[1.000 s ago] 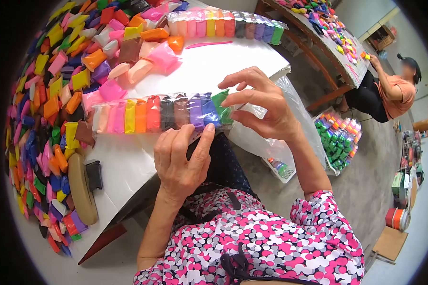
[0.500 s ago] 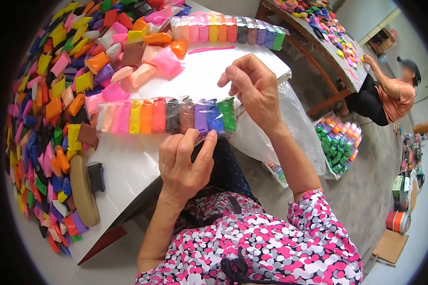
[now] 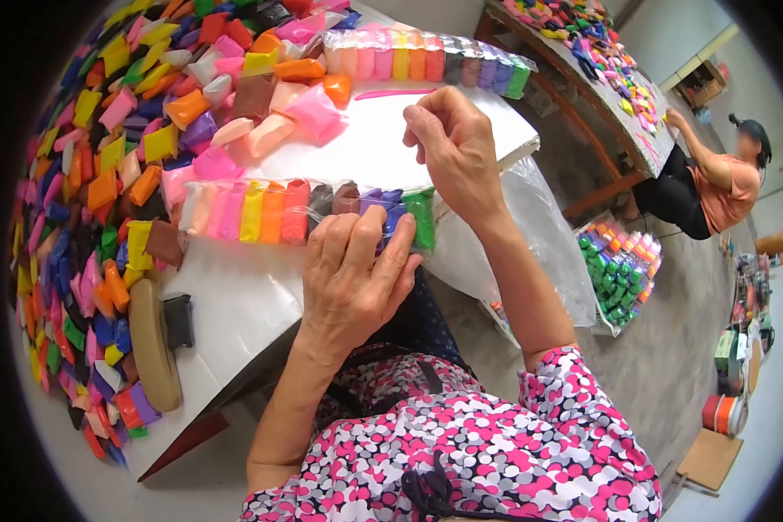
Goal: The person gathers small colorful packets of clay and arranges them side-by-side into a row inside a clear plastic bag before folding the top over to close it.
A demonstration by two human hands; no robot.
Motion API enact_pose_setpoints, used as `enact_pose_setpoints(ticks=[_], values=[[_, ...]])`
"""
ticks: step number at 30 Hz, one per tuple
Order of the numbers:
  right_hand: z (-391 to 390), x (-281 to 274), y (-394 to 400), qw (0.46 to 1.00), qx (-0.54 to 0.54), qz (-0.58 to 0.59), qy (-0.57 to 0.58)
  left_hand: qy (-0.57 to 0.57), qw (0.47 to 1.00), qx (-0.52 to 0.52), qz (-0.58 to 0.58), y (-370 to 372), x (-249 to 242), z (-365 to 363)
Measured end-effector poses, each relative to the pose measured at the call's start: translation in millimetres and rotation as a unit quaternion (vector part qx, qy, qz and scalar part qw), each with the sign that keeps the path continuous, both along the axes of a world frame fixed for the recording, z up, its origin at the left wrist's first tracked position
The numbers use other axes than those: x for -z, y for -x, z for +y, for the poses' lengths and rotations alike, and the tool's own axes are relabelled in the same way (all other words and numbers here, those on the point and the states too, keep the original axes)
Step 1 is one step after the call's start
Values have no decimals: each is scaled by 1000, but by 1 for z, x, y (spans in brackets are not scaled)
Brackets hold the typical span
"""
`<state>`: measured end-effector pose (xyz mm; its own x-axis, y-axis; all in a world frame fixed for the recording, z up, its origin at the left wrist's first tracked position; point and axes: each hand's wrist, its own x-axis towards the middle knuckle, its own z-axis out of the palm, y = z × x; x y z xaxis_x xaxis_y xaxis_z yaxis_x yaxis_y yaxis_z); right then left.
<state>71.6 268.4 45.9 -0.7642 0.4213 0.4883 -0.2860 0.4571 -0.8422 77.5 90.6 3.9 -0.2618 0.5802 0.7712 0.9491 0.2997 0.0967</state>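
A row of coloured, soft-looking packets (image 3: pixel 270 211) lies in a clear plastic sleeve across the near side of the table, running from pale pink at the left to green at the right. My left hand (image 3: pixel 348 274) rests on the purple and blue packets near its right end, fingers stretched out. Above the green packet (image 3: pixel 423 219) my right hand (image 3: pixel 461 157) is raised with curled fingers, thumb against fingertips; whatever may be between them is too small to make out. A second sleeved row (image 3: pixel 409 59) lies farther back, with a thin pink strip (image 3: pixel 396 94) in front of it.
Loose coloured packets (image 3: pixel 113 157) heap over the table's left side. A tan curved object (image 3: pixel 154 348) and a black packet (image 3: pixel 178 322) lie nearby. Clear plastic (image 3: pixel 539 235) hangs at the table's right edge. Beyond are a filled crate (image 3: pixel 618 278) and a co-worker (image 3: pixel 722 187) at another table.
My left hand has slid right and up, its fingers now lying over the purple and blue packets. My right hand has shifted slightly left, its fingers more curled.
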Motion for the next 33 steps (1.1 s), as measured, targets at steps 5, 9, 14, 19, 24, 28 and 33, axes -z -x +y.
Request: enact_pose_setpoints(ticks=[5,9,14,19,24,28,33], values=[[7,12,14,997,19,-65,29,-6,1000,6,-1,0,2,-2],[12,1,-1,987,-83,-65,118,-19,998,9,-51,-1,0,-3],[18,-22,-37,997,-65,35,3,-14,999,-24,-32,-2,-6,-5],[11,-29,-57,963,-78,10,-257,-76,992,-90,-43,-13,7,-8],[20,-25,-40,888,-91,-66,-445,-137,973,-152,-111,-14,13,-12],[25,-43,-29,883,-181,-176,-396,-153,964,-113,-186,-17,17,-9],[37,-56,-16,863,-289,-253,-328,-135,973,-90,-163,-12,21,-11]])
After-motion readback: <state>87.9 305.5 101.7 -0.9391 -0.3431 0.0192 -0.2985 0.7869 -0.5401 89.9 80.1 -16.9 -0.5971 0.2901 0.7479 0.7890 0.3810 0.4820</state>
